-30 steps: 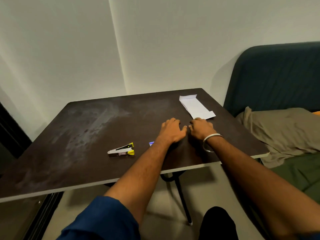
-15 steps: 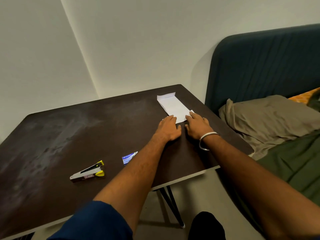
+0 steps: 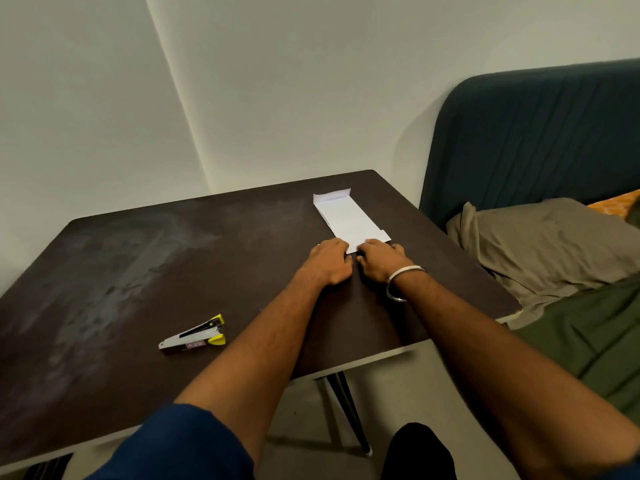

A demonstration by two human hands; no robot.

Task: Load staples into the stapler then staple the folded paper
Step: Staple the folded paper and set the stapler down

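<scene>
Both hands reached forward onto paper point(image 3: 349, 220) at far right of desk point(image 3: 121, 271); left hand point(image 3: 329, 259) and right hand point(image 3: 379, 258) grasp its near edge. Stapler point(image 3: 194, 336) untouched near left, staples not loaded.

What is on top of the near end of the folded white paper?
Both hands, left and right, rest on the near corner of the folded white paper on the dark brown table. Their fingertips cover that edge; the rest lies bare.
</scene>
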